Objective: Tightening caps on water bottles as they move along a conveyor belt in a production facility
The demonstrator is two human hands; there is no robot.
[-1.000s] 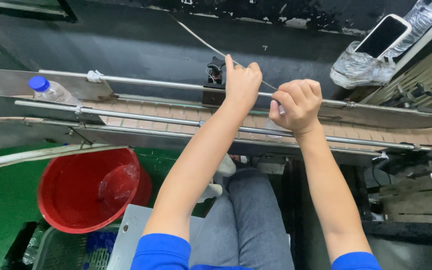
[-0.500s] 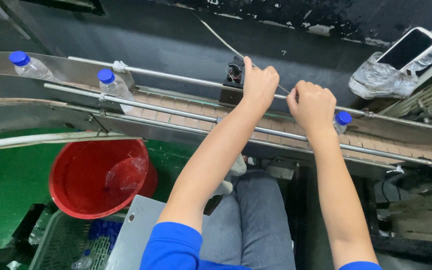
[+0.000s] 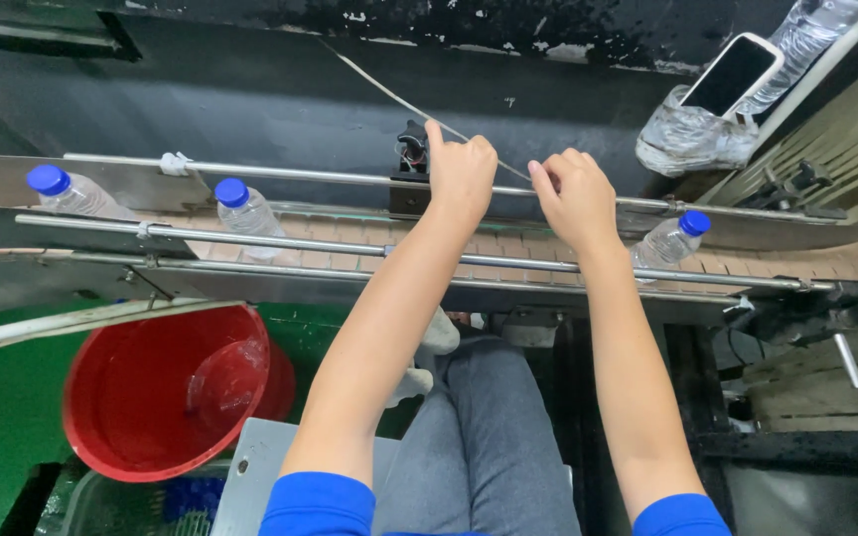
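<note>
Left hand (image 3: pixel 461 174) and right hand (image 3: pixel 576 194), curled, pinch a thin pale cord (image 3: pixel 389 91) above clear blue-capped plastic bottles (image 3: pixel 247 211) on a steel-railed conveyor (image 3: pixel 350 248).

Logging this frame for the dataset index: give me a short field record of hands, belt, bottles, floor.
left hand: above the conveyor, forefinger up, beside a black sensor
right hand: loosely curled over the far rail, at a thin cord
bottles: three blue-capped
floor: red bucket
shelf: phone
</note>
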